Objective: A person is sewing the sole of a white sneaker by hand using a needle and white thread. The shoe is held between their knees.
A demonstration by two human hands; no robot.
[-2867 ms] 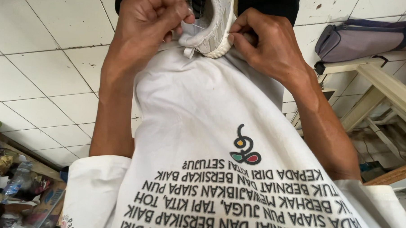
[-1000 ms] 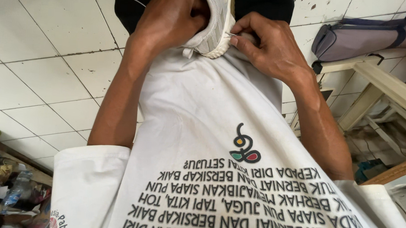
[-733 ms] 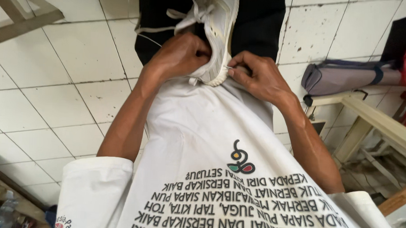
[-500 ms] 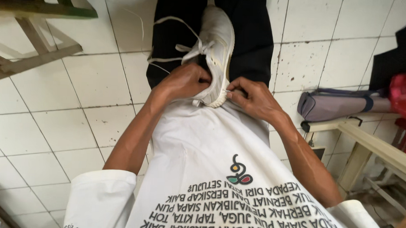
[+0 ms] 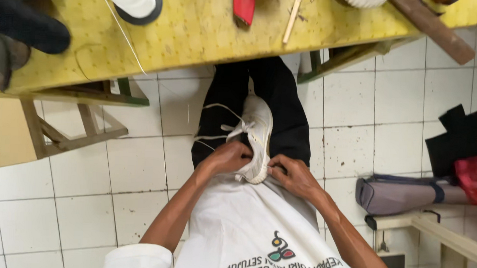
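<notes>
A white sneaker with loose white laces rests on my lap between my black-trousered legs, its heel toward me. My left hand grips the left side of the shoe near the heel. My right hand pinches the heel's right edge. Both hands press the shoe against my white printed shirt.
A yellow workbench runs across the top, with another white shoe, a red tool, a stick and a dark shoe on it. A grey bag and a red bag lie at right on the white tiled floor.
The view has tilted up and away from my chest, so the workbench and my legs show. Both hands stay on the shoe's heel end, which now looks farther away.
</notes>
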